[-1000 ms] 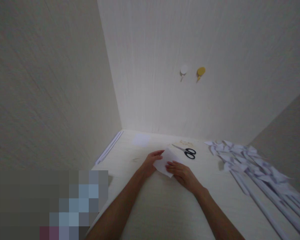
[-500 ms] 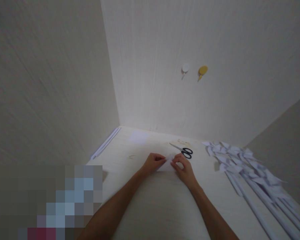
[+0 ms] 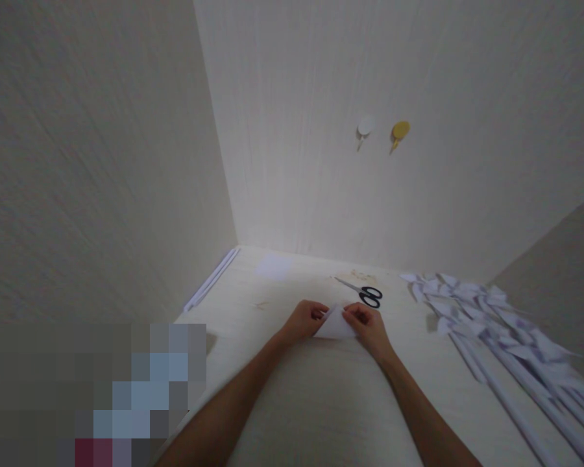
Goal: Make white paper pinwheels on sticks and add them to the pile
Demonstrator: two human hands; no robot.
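A small white piece of paper (image 3: pixel 335 327), folded to a triangle-like shape, is held between my two hands just above the table. My left hand (image 3: pixel 305 320) pinches its left edge, fingers closed. My right hand (image 3: pixel 370 326) grips the right side with thumb and fingers together. Just beyond the right hand lies a pair of scissors (image 3: pixel 370 295) with black handles, blades pointing left. A flat sheet of pale paper (image 3: pixel 273 264) rests farther back on the table, near the wall.
Several white paper pinwheels (image 3: pixel 486 311) on rolled paper sticks (image 3: pixel 511 408) are heaped along the right. Thin paper rolls (image 3: pixel 211 280) lie by the left wall. Small brownish bits (image 3: pixel 363 275) sit behind the scissors. White (image 3: pixel 365 126) and yellow hooks (image 3: pixel 400 130) hang on the back wall.
The fingers have shifted along the paper, and more of its folded triangular face now shows between the hands. The whole view has shifted slightly.
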